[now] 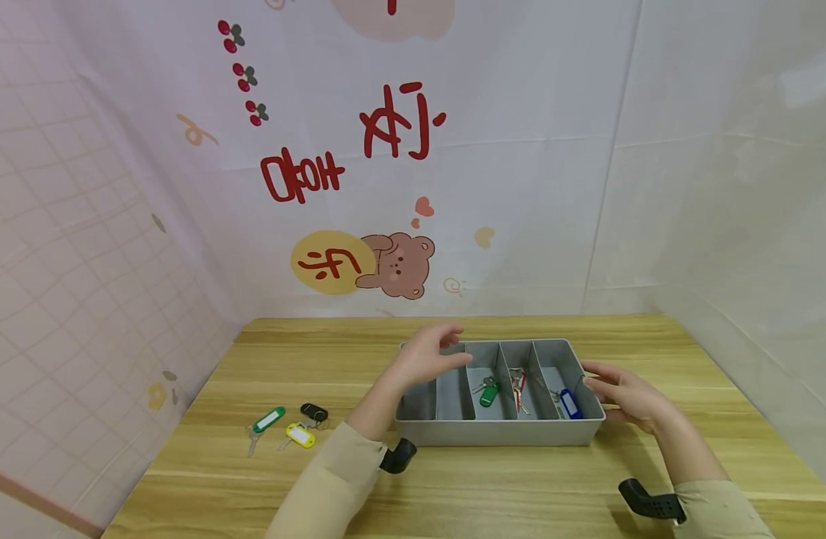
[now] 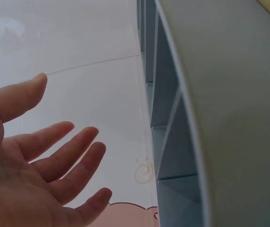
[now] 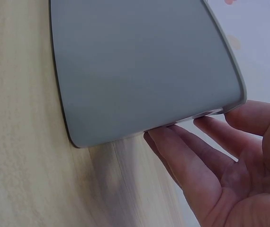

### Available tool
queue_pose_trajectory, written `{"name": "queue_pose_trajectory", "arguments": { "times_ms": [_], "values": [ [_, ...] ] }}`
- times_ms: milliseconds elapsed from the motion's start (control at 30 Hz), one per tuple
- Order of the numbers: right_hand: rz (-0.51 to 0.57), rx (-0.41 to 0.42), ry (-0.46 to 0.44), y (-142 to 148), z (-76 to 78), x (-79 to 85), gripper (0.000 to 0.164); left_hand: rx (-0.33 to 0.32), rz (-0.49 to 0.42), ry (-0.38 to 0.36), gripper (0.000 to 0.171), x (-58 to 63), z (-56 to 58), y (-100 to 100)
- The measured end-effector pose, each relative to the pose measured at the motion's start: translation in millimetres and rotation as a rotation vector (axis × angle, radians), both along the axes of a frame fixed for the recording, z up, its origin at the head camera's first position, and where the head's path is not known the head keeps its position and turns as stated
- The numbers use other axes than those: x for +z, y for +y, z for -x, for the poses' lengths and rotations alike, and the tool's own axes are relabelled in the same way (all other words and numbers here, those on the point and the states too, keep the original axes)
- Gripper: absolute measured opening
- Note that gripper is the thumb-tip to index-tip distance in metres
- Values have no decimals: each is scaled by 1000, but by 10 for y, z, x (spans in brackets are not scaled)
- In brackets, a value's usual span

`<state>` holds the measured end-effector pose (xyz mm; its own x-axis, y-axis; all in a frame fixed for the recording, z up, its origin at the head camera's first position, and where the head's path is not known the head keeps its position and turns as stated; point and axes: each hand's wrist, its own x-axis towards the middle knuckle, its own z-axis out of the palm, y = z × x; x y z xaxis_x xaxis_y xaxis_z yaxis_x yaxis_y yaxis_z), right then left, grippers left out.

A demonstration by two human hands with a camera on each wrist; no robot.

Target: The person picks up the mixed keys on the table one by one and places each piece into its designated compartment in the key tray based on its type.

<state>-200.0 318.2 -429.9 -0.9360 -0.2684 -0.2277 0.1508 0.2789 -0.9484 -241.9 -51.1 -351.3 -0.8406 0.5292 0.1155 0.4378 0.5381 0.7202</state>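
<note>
The tray [image 1: 500,433] held tagged keys [image 1: 489,394]; it lay below the left hand [image 1: 427,355], fingers apart, and against the right hand [image 1: 627,394], fingers extended.

Gray tray [image 2: 239,109] partly beyond the picture's edge in both wrist views

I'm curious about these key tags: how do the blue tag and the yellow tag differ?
The blue tag lies in the tray, in its rightmost compartment; the yellow tag lies on the table. The yellow tag sits beside a black fob; the blue tag has no other tag in its compartment. Both have a pale label window.
</note>
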Motion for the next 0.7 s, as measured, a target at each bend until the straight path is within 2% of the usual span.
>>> {"name": "queue_pose_trajectory", "arguments": {
  "times_ms": [133, 367, 700],
  "values": [
    [1, -4, -1, -1, -1, -4, 67, 23, 32, 91, 53, -31, -58, -57],
    [-14, -7, 2, 1, -13, -6, 67, 26, 71, 283, 52, -105, -116, -143],
    [-4, 1, 5, 10, -4, -26, 66, 28, 123, 434, 57, -165, -217, -320]
  ]
}}
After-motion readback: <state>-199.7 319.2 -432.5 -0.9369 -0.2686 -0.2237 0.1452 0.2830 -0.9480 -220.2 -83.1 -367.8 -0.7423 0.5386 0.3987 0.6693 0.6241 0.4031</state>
